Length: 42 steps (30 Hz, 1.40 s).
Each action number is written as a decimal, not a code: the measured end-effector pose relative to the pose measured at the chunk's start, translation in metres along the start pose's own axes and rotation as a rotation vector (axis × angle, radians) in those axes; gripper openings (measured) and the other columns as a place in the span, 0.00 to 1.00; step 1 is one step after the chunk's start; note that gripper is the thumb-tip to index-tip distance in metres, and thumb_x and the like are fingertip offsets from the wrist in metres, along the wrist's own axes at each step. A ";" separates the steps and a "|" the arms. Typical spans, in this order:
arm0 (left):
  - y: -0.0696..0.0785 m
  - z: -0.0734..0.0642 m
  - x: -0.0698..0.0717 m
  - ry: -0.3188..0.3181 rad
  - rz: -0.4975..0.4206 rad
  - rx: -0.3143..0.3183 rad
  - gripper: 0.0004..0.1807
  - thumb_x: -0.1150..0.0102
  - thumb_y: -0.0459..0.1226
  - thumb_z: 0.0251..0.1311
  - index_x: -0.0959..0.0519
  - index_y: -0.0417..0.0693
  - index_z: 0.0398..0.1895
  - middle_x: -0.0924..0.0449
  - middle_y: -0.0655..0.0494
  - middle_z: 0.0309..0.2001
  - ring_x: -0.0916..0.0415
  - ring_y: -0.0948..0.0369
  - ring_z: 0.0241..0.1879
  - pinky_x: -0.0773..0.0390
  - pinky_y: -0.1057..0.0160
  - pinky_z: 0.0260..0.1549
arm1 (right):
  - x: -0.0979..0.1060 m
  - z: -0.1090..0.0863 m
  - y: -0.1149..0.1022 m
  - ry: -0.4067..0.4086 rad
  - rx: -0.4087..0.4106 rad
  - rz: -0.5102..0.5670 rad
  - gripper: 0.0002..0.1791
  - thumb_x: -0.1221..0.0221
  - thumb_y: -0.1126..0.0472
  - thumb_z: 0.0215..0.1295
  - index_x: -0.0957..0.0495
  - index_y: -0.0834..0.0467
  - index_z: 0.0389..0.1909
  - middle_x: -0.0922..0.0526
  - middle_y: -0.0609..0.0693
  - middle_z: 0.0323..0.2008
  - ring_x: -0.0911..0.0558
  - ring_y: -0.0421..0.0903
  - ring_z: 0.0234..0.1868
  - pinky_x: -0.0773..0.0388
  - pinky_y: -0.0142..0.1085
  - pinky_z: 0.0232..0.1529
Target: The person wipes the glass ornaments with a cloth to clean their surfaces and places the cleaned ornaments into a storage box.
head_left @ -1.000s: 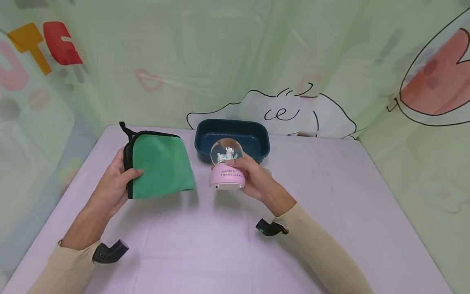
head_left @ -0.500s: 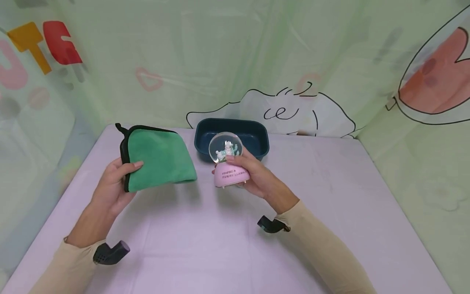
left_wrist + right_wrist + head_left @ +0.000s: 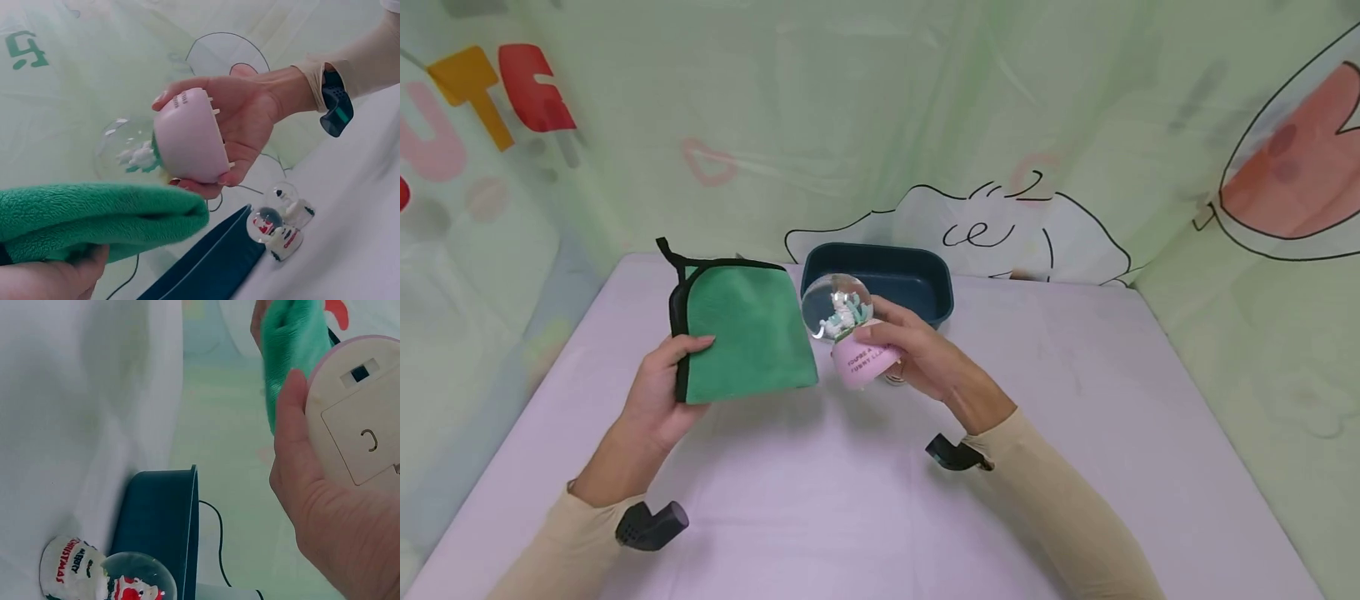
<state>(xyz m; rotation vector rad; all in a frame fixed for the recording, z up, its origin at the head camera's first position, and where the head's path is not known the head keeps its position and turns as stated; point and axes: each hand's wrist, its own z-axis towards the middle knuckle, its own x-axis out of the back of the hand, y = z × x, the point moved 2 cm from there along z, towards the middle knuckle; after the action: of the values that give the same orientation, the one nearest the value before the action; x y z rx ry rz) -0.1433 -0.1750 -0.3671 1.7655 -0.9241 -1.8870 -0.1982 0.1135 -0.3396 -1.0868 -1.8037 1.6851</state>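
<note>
My left hand (image 3: 662, 383) holds a folded green cloth (image 3: 748, 333) with black edging and a loop, thumb over its front. In the left wrist view the cloth (image 3: 106, 215) looks fluffy and lies in layers. My right hand (image 3: 932, 354) grips a snow globe (image 3: 865, 358) by its pink base, which carries printed words. Its clear dome, with a white llama figure inside, leans left toward the cloth, a small gap apart in the head view. The right wrist view shows the globe's pale underside (image 3: 362, 419) with a switch and a battery cover.
A dark blue bin (image 3: 917, 279) stands at the table's back, behind the snow globe. Two smaller snow globes, one with a red figure (image 3: 275, 234) and a clear one (image 3: 290, 203), stand beside it. A printed curtain (image 3: 820, 108) encloses the lilac-covered table (image 3: 820, 517).
The pink snow globe has tipped from upright to leaning left, its dome nearer the cloth. My left hand has moved right with the cloth.
</note>
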 end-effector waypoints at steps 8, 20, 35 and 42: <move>-0.009 0.002 -0.009 -0.047 -0.064 -0.014 0.18 0.65 0.34 0.80 0.43 0.53 0.68 0.29 0.60 0.58 0.24 0.63 0.53 0.21 0.65 0.52 | -0.009 0.000 -0.004 0.012 0.021 -0.116 0.35 0.42 0.60 0.66 0.38 0.55 0.74 0.23 0.56 0.55 0.19 0.49 0.48 0.17 0.37 0.47; -0.013 0.002 -0.017 -0.449 -0.500 -0.026 0.29 0.82 0.47 0.81 0.32 0.38 0.62 0.25 0.45 0.57 0.23 0.50 0.56 0.23 0.54 0.58 | -0.019 0.002 -0.008 -0.051 0.008 -0.038 0.28 0.43 0.55 0.64 0.36 0.59 0.63 0.27 0.53 0.51 0.22 0.49 0.49 0.18 0.40 0.47; -0.015 0.005 -0.013 -0.666 -0.647 -0.034 0.15 0.73 0.26 0.63 0.31 0.31 0.38 0.27 0.41 0.34 0.25 0.47 0.41 0.25 0.54 0.54 | -0.020 -0.004 -0.021 -0.094 0.056 0.052 0.36 0.41 0.54 0.60 0.39 0.63 0.68 0.25 0.51 0.51 0.22 0.48 0.49 0.18 0.38 0.44; -0.011 0.003 -0.019 -0.750 -0.474 -0.158 0.14 0.78 0.23 0.60 0.37 0.35 0.29 0.38 0.48 0.27 0.37 0.52 0.35 0.29 0.57 0.52 | -0.021 -0.007 -0.025 -0.074 0.063 0.101 0.39 0.39 0.53 0.60 0.41 0.62 0.69 0.26 0.51 0.53 0.22 0.48 0.49 0.18 0.36 0.43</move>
<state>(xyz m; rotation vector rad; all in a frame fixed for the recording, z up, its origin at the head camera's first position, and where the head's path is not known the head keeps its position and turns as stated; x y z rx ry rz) -0.1420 -0.1540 -0.3613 1.2450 -0.5595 -2.9359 -0.1861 0.1024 -0.3098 -1.1186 -1.7540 1.8510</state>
